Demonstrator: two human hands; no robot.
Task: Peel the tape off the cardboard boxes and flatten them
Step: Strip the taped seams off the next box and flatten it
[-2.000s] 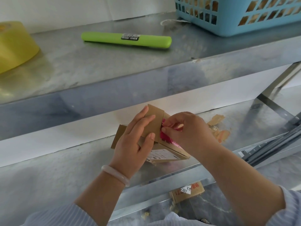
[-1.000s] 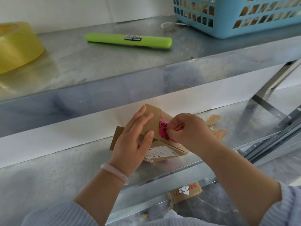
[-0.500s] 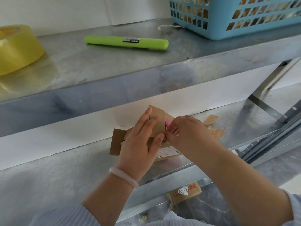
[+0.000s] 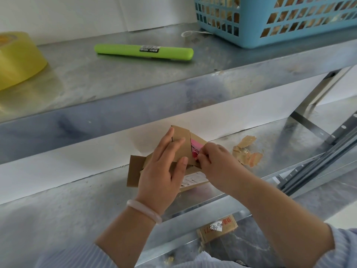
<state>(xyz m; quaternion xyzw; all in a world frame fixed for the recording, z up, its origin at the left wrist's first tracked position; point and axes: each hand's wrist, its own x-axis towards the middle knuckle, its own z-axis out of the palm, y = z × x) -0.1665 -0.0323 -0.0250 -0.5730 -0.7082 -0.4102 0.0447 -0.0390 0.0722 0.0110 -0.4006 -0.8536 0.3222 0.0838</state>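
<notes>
A small brown cardboard box [image 4: 182,139] with a white label lies partly opened on the lower metal shelf [image 4: 63,213]. My left hand [image 4: 164,171] grips the box from the left, fingers over its raised flap and thumb on its front. My right hand [image 4: 214,163] pinches pink tape [image 4: 195,147] at the box's upper right edge. Peeled brown tape scraps [image 4: 246,153] lie on the shelf just right of my hands.
On the upper shelf [image 4: 116,82] lie a green utility knife [image 4: 144,51], a yellow tape roll [image 4: 17,59] at the left and a blue basket [image 4: 274,18] at the right. Grey metal rails [image 4: 318,159] lean at the right. A labelled cardboard piece [image 4: 217,230] lies below.
My right hand has worked along the pink tape at the box's edge, and the box has tilted a little under my left hand. My view has shifted slightly.
</notes>
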